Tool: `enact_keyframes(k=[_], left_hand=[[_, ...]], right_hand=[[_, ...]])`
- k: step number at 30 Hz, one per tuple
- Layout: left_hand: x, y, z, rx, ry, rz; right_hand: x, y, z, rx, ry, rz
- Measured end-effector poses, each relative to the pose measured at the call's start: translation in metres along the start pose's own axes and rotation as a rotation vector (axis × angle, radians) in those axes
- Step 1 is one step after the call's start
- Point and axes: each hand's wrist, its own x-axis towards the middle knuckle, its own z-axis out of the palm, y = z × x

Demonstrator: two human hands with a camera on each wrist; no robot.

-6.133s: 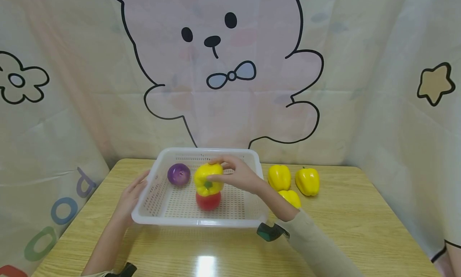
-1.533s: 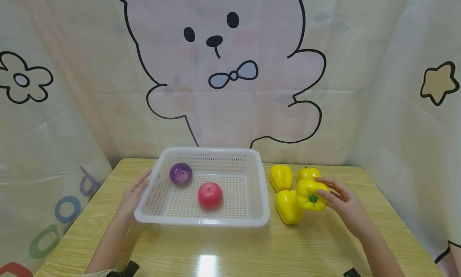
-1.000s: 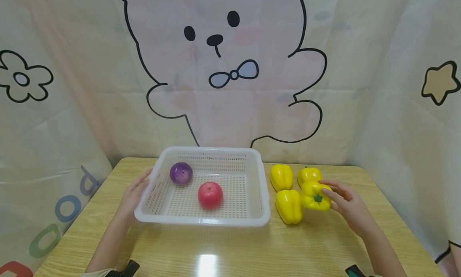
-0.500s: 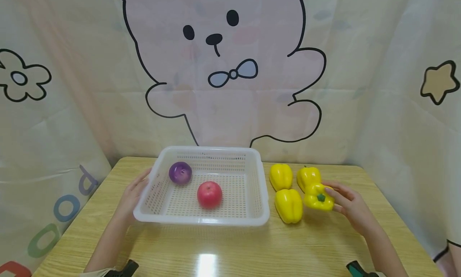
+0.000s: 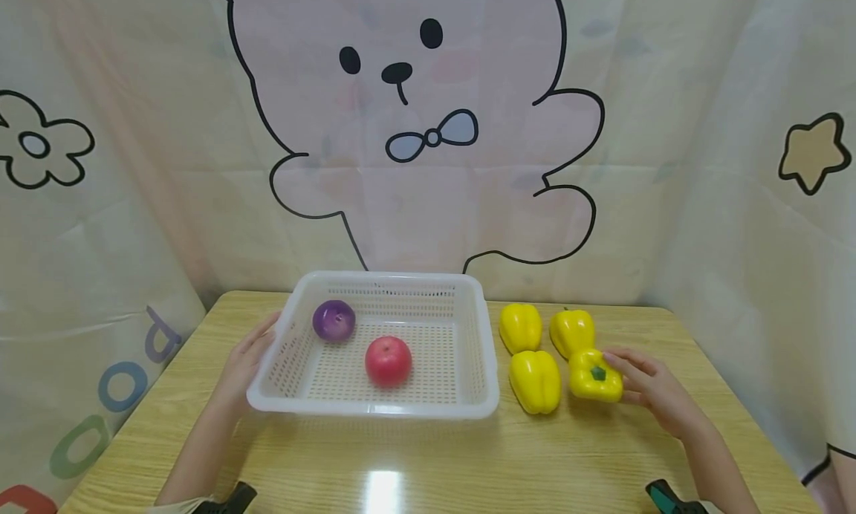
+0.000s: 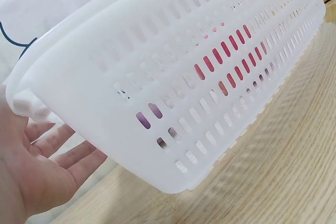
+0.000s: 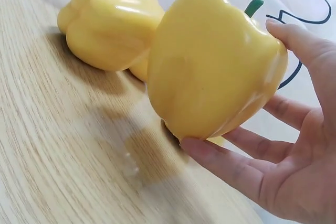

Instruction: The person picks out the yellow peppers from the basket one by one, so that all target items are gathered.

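Observation:
My right hand point(image 5: 662, 394) holds a yellow bell pepper point(image 5: 588, 386) between thumb and fingers, stem end facing me in the head view. In the right wrist view this pepper point(image 7: 210, 72) is tilted; I cannot tell whether it touches the table. Three more yellow bell peppers stand close by: one at front left point(image 5: 535, 382), one at back left point(image 5: 520, 328) and one just behind point(image 5: 571, 332). At the left end of a white plastic basket point(image 5: 374, 408), my left hand point(image 5: 244, 362) rests with extended fingers against its outer side. Inside lie a purple onion point(image 5: 334, 321) and a round red apple-like fruit point(image 5: 388, 362).
The light wooden table point(image 5: 428, 462) runs on in front of the basket. A printed curtain point(image 5: 428, 202) hangs behind and along both sides. Dark wrist straps show at the bottom edge of the head view.
The right hand has carried the yellow bell pepper from above the red fruit, out of the basket, to the right of the other peppers, then lower. The left hand stays against the basket.

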Motion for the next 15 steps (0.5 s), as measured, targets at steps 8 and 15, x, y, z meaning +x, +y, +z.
enact_keyframes(k=[8,15], left_hand=[[0.0023,-0.0012,-0.0012,0.023,0.006,-0.02],[0.0031,-0.0017,-0.0019,0.017,0.004,-0.017]], right_hand=[[0.0021,0.0021,-0.0082,-0.047,-0.04,0.135],[0.0045,0.0042,-0.0102,-0.065,-0.074,0.246]])
